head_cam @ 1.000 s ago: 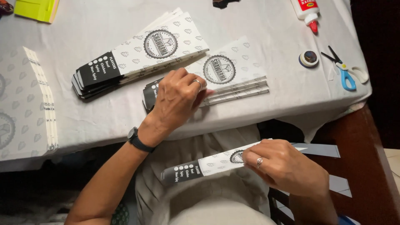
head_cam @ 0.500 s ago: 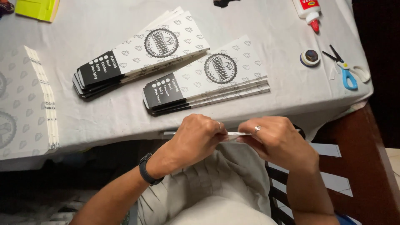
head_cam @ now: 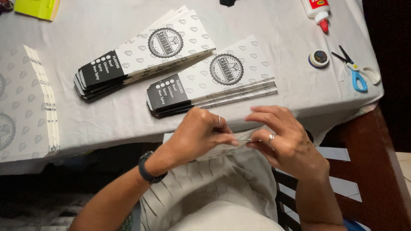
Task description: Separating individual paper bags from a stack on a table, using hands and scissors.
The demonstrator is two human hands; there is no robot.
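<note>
My left hand (head_cam: 198, 136) and right hand (head_cam: 286, 143) cover nearly all of the flat sleeve (head_cam: 222, 150) in my grip. The glue bottle (head_cam: 317, 10) is cut off at the top edge, and so is the yellow pad (head_cam: 37, 7).

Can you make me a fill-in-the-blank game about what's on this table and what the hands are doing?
1. The scissors have ____ handles.
2. The left hand and the right hand hold one flat paper sleeve over the person's ____.
3. The glue bottle has a ____ tip.
4. Beside the stack of sleeves by the hands lies ____ more stack with black ends.

Missing words: blue; lap; red; one
</note>
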